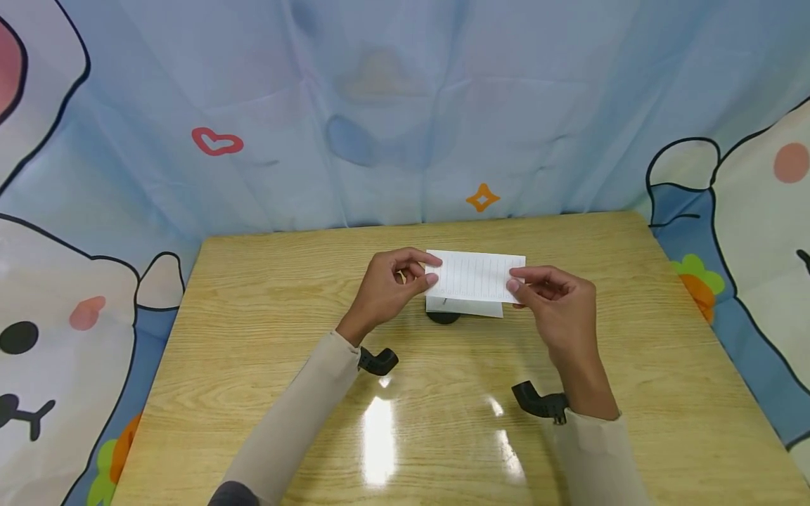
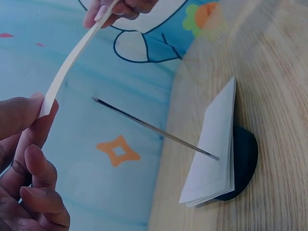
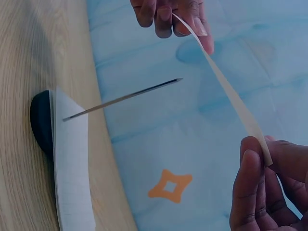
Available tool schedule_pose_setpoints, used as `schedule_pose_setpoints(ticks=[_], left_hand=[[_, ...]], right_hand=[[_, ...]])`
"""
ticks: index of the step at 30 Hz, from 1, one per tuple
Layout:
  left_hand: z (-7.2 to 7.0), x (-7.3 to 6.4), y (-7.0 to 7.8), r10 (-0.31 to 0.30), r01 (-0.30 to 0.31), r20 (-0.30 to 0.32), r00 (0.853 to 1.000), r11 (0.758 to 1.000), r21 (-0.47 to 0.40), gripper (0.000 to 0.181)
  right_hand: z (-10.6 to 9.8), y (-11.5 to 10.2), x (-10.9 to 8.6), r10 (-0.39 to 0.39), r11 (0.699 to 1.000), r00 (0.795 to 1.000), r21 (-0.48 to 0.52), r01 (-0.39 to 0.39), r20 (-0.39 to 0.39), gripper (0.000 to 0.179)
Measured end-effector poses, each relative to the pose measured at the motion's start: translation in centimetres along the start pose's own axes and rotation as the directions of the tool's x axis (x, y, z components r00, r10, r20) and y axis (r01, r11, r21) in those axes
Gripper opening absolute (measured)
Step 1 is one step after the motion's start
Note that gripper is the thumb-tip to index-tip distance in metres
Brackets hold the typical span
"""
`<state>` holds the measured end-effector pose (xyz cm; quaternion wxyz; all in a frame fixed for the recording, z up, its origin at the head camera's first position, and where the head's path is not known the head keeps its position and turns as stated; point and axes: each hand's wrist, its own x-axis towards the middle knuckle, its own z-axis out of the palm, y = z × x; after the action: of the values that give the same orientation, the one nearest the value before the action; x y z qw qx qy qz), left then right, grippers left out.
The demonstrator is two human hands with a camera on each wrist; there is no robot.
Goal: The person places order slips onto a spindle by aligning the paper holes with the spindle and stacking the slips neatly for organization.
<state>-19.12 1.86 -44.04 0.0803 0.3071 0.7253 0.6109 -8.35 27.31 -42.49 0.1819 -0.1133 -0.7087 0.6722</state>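
Note:
A lined paper slip (image 1: 474, 276) is stretched between both hands, above the table. My left hand (image 1: 395, 284) pinches its left end between thumb and fingers, and my right hand (image 1: 557, 302) pinches the right end. In the wrist views the slip (image 2: 72, 57) bows slightly and stays apart from the spike's tip. Below it stands a receipt spike, its thin metal rod (image 3: 130, 97) rising from a dark round base (image 2: 245, 161). Several paper slips (image 2: 211, 144) are pierced on the rod and lie down at the base.
The wooden table (image 1: 285, 281) carries the spike near its middle. Behind it hangs a blue cartoon-printed curtain (image 1: 380, 105), close to the table's back edge. Black wrist camera mounts (image 1: 378, 361) stick out from both sleeves.

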Motion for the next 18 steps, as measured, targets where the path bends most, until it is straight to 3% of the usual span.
schedule_pose_setpoints(ticks=[18], left_hand=[[1.1,2.1,-1.2,-0.046,0.046,0.019,0.999,0.999,0.023,0.016]], right_hand=[[-1.2,1.4,2.5,0.038,0.999,0.999,-0.035,-0.037,0.026,0.028]])
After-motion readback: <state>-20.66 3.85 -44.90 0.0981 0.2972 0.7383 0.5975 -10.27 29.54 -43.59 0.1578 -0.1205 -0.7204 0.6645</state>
